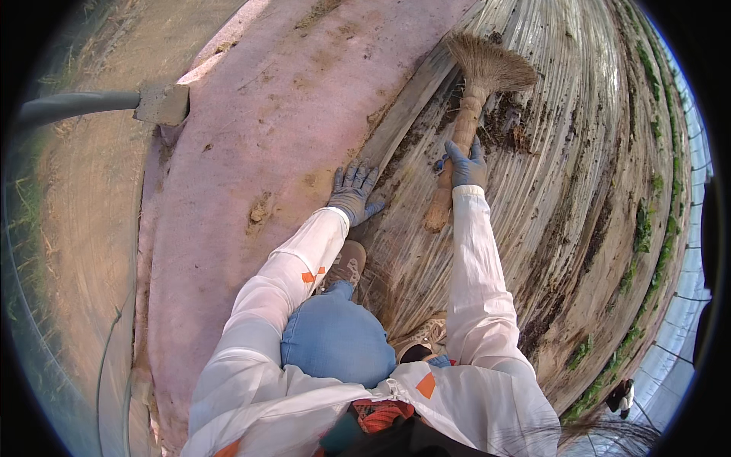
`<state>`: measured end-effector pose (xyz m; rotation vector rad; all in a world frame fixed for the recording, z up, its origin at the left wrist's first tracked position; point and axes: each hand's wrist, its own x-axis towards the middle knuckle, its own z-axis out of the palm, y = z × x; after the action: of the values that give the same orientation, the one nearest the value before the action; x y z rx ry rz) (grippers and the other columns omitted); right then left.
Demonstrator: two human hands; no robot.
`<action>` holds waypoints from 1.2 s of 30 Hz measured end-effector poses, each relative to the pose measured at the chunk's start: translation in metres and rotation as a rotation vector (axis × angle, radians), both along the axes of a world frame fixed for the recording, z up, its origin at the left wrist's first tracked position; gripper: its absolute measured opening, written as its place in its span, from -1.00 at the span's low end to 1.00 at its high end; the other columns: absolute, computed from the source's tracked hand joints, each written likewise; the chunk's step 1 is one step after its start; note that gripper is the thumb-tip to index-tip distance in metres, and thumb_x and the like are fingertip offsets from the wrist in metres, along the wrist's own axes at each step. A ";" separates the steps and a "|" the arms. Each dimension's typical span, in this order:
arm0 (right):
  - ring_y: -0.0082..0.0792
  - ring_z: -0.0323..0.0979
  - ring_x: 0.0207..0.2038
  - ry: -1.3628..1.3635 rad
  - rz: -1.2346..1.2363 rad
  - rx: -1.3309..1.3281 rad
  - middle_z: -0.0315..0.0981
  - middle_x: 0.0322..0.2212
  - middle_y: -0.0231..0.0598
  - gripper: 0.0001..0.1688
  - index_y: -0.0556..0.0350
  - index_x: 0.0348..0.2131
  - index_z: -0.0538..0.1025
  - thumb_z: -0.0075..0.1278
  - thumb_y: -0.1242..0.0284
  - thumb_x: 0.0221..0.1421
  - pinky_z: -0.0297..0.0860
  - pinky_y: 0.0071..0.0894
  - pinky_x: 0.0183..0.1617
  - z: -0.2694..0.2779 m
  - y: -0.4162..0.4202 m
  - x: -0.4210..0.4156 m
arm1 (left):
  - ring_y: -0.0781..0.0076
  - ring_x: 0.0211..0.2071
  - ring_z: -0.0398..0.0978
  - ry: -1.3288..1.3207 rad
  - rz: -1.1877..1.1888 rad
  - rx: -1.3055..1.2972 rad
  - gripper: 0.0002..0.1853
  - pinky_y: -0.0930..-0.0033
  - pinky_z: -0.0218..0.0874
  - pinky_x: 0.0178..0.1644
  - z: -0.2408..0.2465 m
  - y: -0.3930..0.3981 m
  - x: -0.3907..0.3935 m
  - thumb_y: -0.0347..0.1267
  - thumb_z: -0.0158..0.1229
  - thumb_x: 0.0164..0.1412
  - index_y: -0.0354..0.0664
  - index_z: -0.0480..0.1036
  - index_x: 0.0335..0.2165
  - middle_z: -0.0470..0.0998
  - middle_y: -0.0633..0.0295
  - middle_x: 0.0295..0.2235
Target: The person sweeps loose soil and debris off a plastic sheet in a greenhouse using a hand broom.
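My right hand (468,165), in a blue-grey glove, is closed around the handle of a straw hand broom (469,108). The broom's fanned bristles point away from me, above dark soil and debris (508,123) on wrinkled plastic sheeting (411,245). My left hand (354,191), gloved too and smeared with dirt, lies with its fingers spread at the edge of a pinkish fabric sheet (251,154). It holds nothing. Clumps of dried soil (258,211) dot the fabric to its left.
At the upper left a block (163,104) sits on the fabric's edge beside a dark pipe (80,107). Bare ground (91,188) borders the fabric. Rows of green plants (642,228) run along the right. Someone's partial figure (621,397) shows far off at the lower right.
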<state>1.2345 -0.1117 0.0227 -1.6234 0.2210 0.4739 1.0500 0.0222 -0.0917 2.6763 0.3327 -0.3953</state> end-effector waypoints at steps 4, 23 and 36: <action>-0.42 0.36 -0.61 0.060 0.008 0.206 0.38 -0.52 -0.29 -0.31 0.12 0.00 0.20 0.15 0.47 -0.13 0.37 -0.42 -0.56 0.021 -0.061 -0.043 | 0.03 0.07 0.05 -0.298 0.278 0.070 -0.35 0.01 -0.24 0.15 0.000 -0.002 0.001 -0.03 0.06 -0.02 -0.15 0.17 -0.02 0.17 0.04 0.00; -0.24 0.47 -0.38 -0.305 0.901 -0.830 0.46 -0.38 -0.18 -0.17 -0.05 0.12 0.17 0.16 0.26 -0.11 0.37 -0.31 -0.34 0.091 -0.244 -0.104 | 0.48 -0.55 0.24 -0.170 0.500 -0.703 -0.84 0.42 0.17 -0.39 -0.023 0.072 0.024 -0.37 0.12 0.02 -0.25 0.37 -0.51 0.37 0.23 -0.61; -0.29 0.46 -0.24 -0.263 0.377 -0.935 0.46 -0.26 -0.05 -0.20 -0.14 0.16 0.10 0.08 0.24 -0.03 0.34 -0.37 -0.15 0.039 -0.194 -0.020 | 0.61 -0.53 0.19 -0.202 0.478 -0.957 -0.86 0.51 0.12 -0.40 -0.026 0.078 0.025 -0.40 0.09 0.04 -0.25 0.34 -0.54 0.31 0.38 -0.61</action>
<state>1.2148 -0.3058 0.0619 -2.6469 -0.0927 0.4592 1.0752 0.0998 -0.1177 1.6179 0.5350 -0.0825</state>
